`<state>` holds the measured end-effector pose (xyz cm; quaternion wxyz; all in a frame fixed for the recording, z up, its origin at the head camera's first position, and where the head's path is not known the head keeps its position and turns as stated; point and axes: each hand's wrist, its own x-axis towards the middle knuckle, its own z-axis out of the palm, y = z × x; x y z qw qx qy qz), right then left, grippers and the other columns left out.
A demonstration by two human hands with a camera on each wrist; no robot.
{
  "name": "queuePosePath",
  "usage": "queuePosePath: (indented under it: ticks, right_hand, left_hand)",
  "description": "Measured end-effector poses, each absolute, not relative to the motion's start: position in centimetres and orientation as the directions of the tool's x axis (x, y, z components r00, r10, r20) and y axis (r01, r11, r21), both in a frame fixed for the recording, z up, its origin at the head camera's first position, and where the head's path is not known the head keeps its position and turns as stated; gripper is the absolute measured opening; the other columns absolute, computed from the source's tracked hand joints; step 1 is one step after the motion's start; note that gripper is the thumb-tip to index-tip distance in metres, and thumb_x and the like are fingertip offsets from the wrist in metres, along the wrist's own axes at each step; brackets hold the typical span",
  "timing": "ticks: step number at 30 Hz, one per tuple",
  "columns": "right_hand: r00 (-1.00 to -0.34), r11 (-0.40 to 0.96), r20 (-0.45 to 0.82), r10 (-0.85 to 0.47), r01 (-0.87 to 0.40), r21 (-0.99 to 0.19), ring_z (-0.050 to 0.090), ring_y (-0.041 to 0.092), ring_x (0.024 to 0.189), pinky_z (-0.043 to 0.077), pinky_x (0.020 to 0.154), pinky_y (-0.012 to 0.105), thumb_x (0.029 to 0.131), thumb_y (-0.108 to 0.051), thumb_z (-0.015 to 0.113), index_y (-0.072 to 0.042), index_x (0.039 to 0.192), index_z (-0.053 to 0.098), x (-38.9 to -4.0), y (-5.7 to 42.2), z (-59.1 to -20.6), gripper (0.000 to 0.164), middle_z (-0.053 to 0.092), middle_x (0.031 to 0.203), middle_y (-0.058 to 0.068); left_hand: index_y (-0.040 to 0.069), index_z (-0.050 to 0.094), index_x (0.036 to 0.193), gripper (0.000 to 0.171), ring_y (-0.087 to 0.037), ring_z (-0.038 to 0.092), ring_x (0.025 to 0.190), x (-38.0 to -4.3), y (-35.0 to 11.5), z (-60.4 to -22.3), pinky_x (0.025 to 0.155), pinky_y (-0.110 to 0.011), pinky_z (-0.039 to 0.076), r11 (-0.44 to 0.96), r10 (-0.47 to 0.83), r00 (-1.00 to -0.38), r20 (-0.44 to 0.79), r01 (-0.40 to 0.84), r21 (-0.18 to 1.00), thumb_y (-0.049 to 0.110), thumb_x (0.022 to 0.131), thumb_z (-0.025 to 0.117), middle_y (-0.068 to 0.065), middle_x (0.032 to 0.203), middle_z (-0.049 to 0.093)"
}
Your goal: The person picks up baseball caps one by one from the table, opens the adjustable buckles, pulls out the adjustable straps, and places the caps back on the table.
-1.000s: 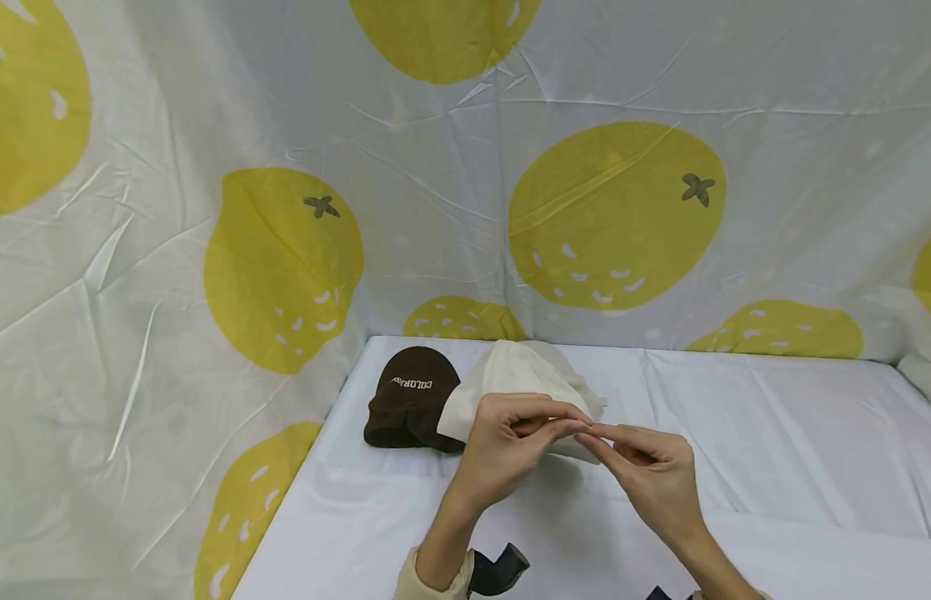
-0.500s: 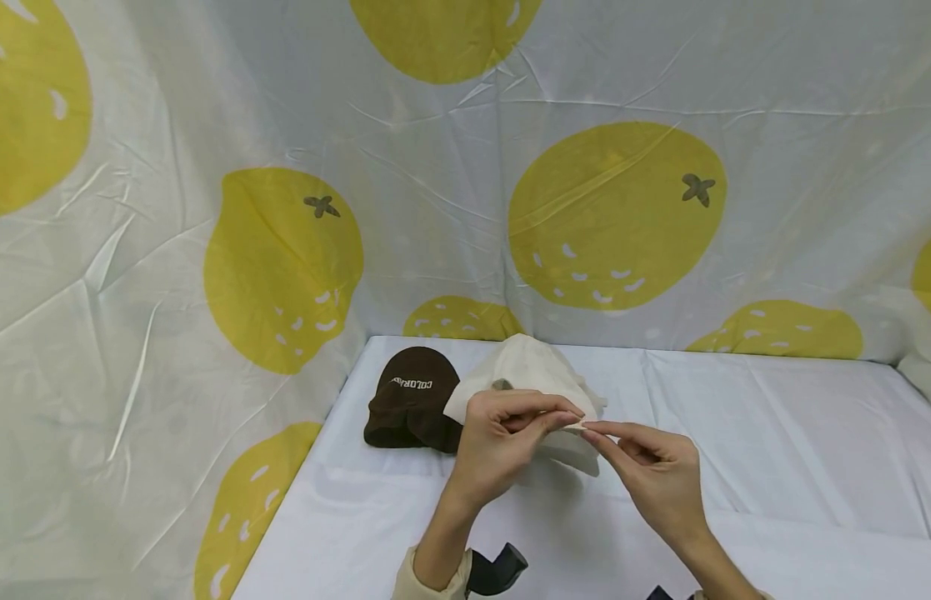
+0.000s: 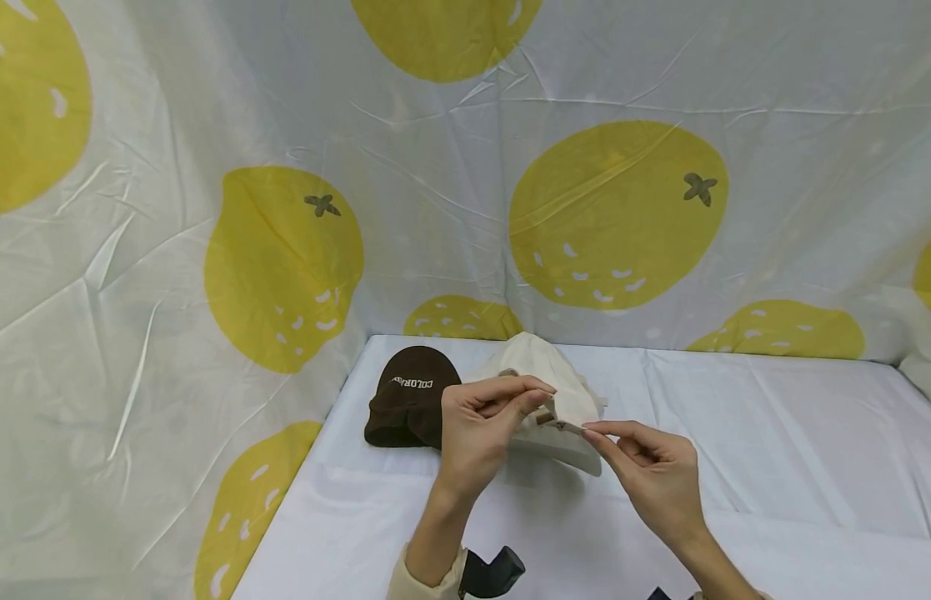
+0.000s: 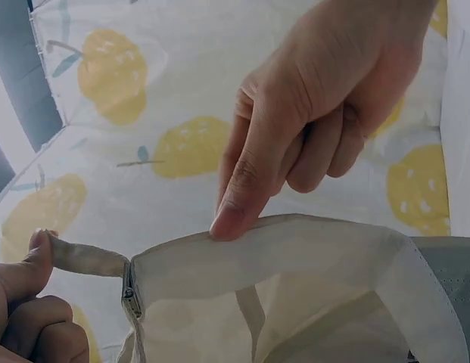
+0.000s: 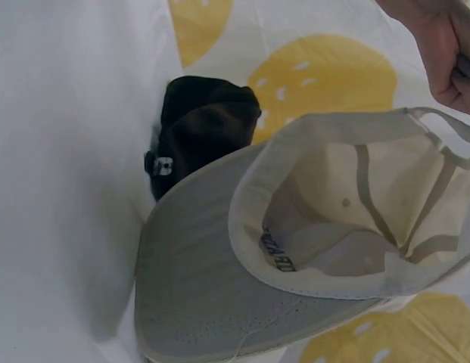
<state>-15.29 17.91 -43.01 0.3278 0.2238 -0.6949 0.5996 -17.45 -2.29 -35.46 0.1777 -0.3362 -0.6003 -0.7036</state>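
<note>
A cream cap (image 3: pixel 558 375) is held above the table by its back edge, its hollow facing me in the right wrist view, with the brim (image 5: pixel 197 257) toward the table. My left hand (image 3: pixel 473 433) pinches the free end of the cap's fabric strap (image 4: pixel 91 259), which sticks out from a small metal buckle (image 4: pixel 131 295). Thumb and forefinger of my right hand (image 3: pixel 653 471) pinch the cap's rim beside that buckle. Dark lettering shows inside the cap in the right wrist view.
A dark brown cap (image 3: pixel 416 375) with white lettering lies on the white-covered table (image 3: pixel 735 483), left of the cream one. Behind and to the left hangs a white cloth (image 3: pixel 435 208) printed with yellow fruit. A black wrist mount (image 3: pixel 495 572) sits at my left cuff.
My left hand has moved left, away from the right hand, drawing the strap out between them. The buckle has come into sight. My right hand has barely moved.
</note>
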Motion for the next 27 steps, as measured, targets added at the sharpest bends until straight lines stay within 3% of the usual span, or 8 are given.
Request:
queuePosePath:
  ticks: [5,8,13,20,27]
  right_hand:
    - [-0.686,0.189,0.723,0.08,-0.702,-0.687,0.016,0.009,0.045,0.019,0.041,0.013,0.069,0.026,0.079,-0.002,0.092,0.081,-15.22,17.92,-43.01,0.036,0.025,0.05,-0.006]
    - [-0.68,0.197,0.729,0.082,-0.706,-0.68,0.015,0.009,0.046,0.018,0.041,0.012,0.069,0.026,0.079,-0.002,0.092,0.081,-15.22,17.95,-42.96,0.036,0.024,0.05,-0.006]
    - [-0.672,0.203,0.736,0.083,-0.712,-0.673,0.015,0.008,0.045,0.018,0.041,0.011,0.068,0.026,0.079,-0.003,0.091,0.081,-15.15,17.87,-42.8,0.037,0.024,0.05,-0.006]
    - [-0.665,0.215,0.743,0.08,-0.716,-0.664,0.015,0.007,0.046,0.019,0.042,0.011,0.067,0.027,0.079,-0.005,0.091,0.081,-15.06,17.8,-42.74,0.04,0.022,0.05,-0.006]
    - [-0.659,0.221,0.748,0.078,-0.72,-0.657,0.015,0.006,0.046,0.019,0.042,0.011,0.066,0.027,0.079,-0.005,0.09,0.081,-14.99,17.81,-42.65,0.04,0.021,0.051,-0.006]
  left_hand:
    - [-0.015,0.074,0.093,0.016,-0.002,0.054,0.066,-17.23,-2.18,-35.45,0.064,-0.016,0.049,-0.262,0.12,-0.769,0.628,0.585,0.767,0.001,0.091,0.075,-0.035,0.083,0.07]
    - [-0.016,0.074,0.092,0.018,-0.006,0.063,0.075,-17.15,-2.11,-35.41,0.072,-0.018,0.055,-0.279,0.082,-0.794,0.602,0.561,0.779,0.001,0.091,0.076,-0.037,0.085,0.069]
    - [-0.018,0.073,0.092,0.02,-0.004,0.064,0.074,-17.14,-2.11,-35.41,0.072,-0.018,0.056,-0.3,0.047,-0.798,0.601,0.563,0.77,0.001,0.09,0.077,-0.034,0.085,0.07]
    - [-0.022,0.071,0.092,0.023,-0.003,0.067,0.079,-17.17,-2.17,-35.47,0.074,-0.017,0.057,-0.325,0.029,-0.791,0.611,0.571,0.754,0.0,0.09,0.077,0.003,0.088,0.078]
    - [-0.023,0.07,0.092,0.023,-0.002,0.065,0.076,-17.25,-2.14,-35.4,0.073,-0.015,0.055,-0.326,0.026,-0.781,0.624,0.583,0.744,-0.001,0.09,0.076,0.006,0.088,0.078]
